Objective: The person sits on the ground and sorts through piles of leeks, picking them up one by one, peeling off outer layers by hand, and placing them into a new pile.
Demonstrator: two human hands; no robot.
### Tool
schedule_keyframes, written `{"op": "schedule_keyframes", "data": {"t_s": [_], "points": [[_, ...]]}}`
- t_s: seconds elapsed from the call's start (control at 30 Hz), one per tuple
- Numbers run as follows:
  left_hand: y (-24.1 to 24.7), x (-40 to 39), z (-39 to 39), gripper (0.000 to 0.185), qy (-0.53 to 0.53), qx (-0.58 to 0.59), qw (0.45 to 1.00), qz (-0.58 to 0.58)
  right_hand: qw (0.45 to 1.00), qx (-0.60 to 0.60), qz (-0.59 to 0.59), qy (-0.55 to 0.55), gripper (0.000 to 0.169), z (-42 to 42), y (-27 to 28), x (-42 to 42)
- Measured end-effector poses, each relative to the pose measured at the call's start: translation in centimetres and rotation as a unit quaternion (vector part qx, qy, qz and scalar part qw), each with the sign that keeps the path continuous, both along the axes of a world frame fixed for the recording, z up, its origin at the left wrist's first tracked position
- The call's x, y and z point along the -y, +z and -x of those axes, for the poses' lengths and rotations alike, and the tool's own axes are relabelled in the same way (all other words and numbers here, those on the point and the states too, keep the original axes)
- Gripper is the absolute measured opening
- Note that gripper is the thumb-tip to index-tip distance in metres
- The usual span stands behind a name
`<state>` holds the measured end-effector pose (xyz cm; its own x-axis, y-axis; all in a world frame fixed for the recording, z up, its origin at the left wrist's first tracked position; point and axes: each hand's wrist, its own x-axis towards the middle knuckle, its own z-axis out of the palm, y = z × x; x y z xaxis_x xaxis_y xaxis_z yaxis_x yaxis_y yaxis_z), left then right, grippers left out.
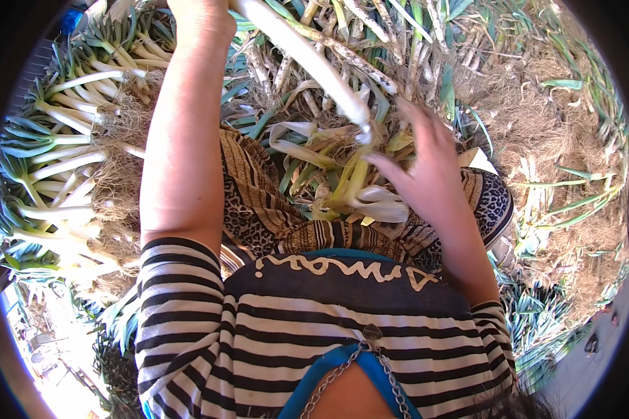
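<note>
A long white leek (pixel 309 63) slants from the top edge down toward the middle, its root end blurred. My left hand (pixel 202 13) grips its upper end at the top edge; the fingers are cut off from view. Close to the root end, my right hand (pixel 424 162) is spread, thumb and fingers apart, holding nothing. Peeled-off leek leaves (pixel 354 188), yellowish and pale, are heaped over my lap, below the leek's root end. Beyond lie unpeeled leeks (pixel 346 52) with dirty, dry outer skins.
Cleaned leeks (pixel 78 131) are stacked along the left, roots facing me. Dry, fibrous roots (pixel 534 120) cover a large heap at right, with green leaves (pixel 582 204) on it. My crossed legs in patterned trousers (pixel 262 194) frame the peelings. Something blue (pixel 71 21) shows at upper left.
</note>
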<state>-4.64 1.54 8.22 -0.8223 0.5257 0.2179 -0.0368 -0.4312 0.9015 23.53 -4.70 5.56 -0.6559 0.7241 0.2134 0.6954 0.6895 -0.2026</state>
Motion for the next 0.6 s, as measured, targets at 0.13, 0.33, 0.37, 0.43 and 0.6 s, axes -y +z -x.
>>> {"op": "schedule_keyframes", "data": {"t_s": [0.13, 0.33, 0.37, 0.43, 0.6], "points": [[1.4, 2.0, -0.2, 0.017, -0.003, -0.046, 0.999, -0.020, 0.962, -0.029, 0.269, -0.027, 0.060, 3.6, -1.4, -2.2], [2.9, 2.9, -2.4, 0.017, -0.029, -0.086, 0.989, -0.114, 0.980, -0.148, 0.114, 0.069, 0.055, 4.1, -7.2, -3.6], [2.9, 3.4, -2.4, 0.017, -0.044, -0.107, 0.984, -0.132, 0.973, -0.165, 0.151, 0.061, 0.055, 4.7, -7.0, -3.5], [2.8, 3.8, -2.3, 0.016, -0.046, -0.128, 0.981, -0.141, 0.953, -0.200, 0.223, 0.042, 0.054, 5.8, -6.3, -3.3], [2.8, 3.9, -1.5, 0.013, 0.056, -0.154, 0.980, -0.110, 0.939, -0.176, 0.290, 0.057, 0.049, 7.0, -6.2, -2.4]]}}
